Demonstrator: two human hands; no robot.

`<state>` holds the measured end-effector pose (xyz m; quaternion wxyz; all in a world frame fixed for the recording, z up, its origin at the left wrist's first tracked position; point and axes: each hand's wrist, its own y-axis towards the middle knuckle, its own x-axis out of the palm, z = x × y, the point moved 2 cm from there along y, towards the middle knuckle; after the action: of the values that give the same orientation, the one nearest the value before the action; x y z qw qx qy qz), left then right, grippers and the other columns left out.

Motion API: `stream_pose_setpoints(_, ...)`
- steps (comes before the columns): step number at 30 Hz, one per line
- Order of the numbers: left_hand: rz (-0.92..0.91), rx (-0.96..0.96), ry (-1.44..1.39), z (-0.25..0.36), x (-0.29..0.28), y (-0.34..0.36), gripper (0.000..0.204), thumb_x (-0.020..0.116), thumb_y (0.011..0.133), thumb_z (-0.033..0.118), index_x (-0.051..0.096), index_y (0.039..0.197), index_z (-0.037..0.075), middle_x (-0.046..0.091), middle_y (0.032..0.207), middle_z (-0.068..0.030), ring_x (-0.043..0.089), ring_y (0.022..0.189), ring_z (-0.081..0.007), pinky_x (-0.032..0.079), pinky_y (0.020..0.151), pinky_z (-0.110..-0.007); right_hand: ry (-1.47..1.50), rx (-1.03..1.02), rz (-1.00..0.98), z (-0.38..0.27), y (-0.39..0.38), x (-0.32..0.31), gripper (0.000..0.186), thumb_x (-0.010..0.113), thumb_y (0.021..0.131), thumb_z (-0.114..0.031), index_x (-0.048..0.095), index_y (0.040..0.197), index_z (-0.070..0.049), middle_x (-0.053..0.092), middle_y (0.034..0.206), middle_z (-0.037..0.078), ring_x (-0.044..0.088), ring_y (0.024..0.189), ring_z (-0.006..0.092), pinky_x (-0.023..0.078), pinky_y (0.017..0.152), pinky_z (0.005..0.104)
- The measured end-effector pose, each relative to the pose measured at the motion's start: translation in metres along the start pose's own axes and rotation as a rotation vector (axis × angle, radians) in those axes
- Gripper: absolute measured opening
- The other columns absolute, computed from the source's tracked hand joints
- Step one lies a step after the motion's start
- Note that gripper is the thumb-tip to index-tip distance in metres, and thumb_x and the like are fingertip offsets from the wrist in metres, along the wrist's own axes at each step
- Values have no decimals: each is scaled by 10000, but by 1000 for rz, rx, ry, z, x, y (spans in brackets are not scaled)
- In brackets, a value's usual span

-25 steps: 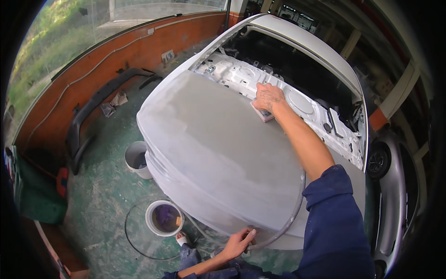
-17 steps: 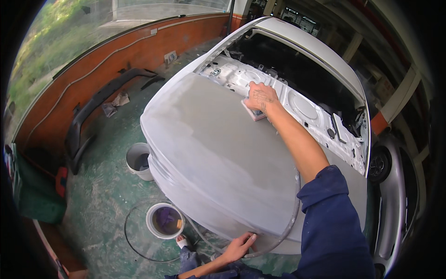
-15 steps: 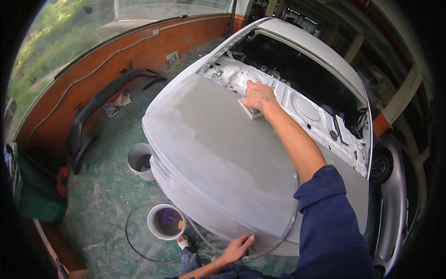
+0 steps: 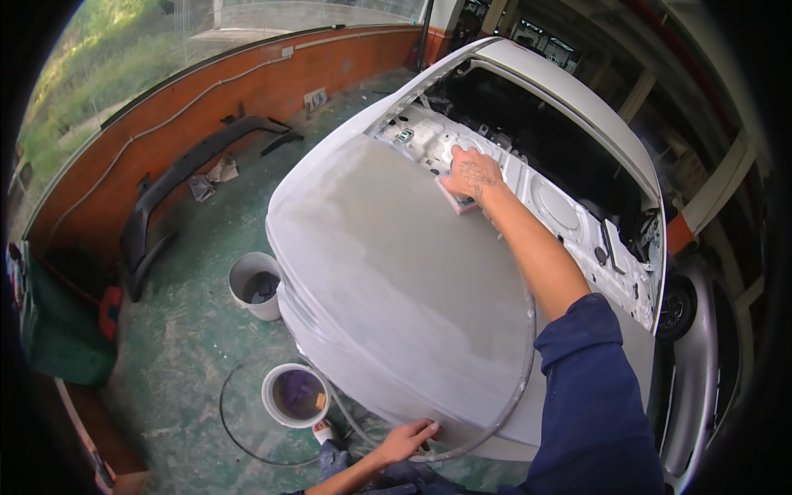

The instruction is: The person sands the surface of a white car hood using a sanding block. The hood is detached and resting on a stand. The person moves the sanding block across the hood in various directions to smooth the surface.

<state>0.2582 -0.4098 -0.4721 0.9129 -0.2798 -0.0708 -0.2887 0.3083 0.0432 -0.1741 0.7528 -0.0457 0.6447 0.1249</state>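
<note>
A car's trunk lid (image 4: 388, 239), matte grey with paler patches, fills the middle of the view. My right hand (image 4: 476, 175) reaches across to its far edge, fingers closed over a flat sanding block (image 4: 459, 205) that lies against the lid. Only the block's pale pinkish rim shows; the hand covers the rest. At the near edge of the lid my left hand (image 4: 403, 443) rests with its fingers stretched out, holding nothing I can see. A grey hose (image 4: 521, 375) curves over the lid from beneath my right forearm towards the near edge, passing close to the left hand.
Two pale buckets stand left of the car: one (image 4: 255, 286) with dark contents, another (image 4: 297, 396) with purple cloth and a yellowish piece. A black bumper (image 4: 177, 177) lies by the orange wall (image 4: 272, 87). A silver car (image 4: 697, 379) is at right.
The view has shifted slightly, so the car sits a little farther right. My right hand stays on the block near the lid's far edge; my left hand remains at the near edge.
</note>
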Motion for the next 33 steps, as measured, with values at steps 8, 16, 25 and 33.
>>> stream_pose_setpoints(8, 24, 37, 80, -8, -9, -3, 502, 497, 1110, 537, 678, 1221, 82, 762, 974, -49, 705, 901, -175, 533, 852, -327, 10, -177, -30, -59, 10, -2, 584, 763, 876, -440, 634, 1315, -78, 704, 1260, 218, 708, 1168, 404, 573, 1009, 499)
stream_pose_setpoints(16, 155, 31, 143, -11, -32, -22, 535, 422, 1101, 596, 683, 1241, 151, 772, 910, -48, 729, 854, -255, 548, 832, -367, -25, -246, 20, -90, 77, 6, 580, 766, 865, -456, 638, 1301, -98, 717, 1251, 193, 697, 1181, 405, 559, 1023, 511)
stream_pose_setpoints(25, 188, 43, 249, -5, -53, -36, 651, 364, 1096, 641, 758, 1060, 123, 721, 773, -79, 728, 814, -296, 548, 779, -410, 68, -543, -88, -153, 29, -5, 548, 739, 874, -468, 637, 1257, -90, 680, 1262, 208, 660, 1188, 410, 534, 1022, 498)
stream_pose_setpoints(33, 189, 188, 288, -8, -29, -43, 589, 383, 1106, 591, 740, 1064, 125, 752, 864, -150, 717, 889, -407, 557, 825, -467, -50, -220, -2, -95, 89, 6, 547, 739, 894, -460, 626, 1303, -115, 654, 1345, 188, 648, 1245, 419, 522, 1066, 515)
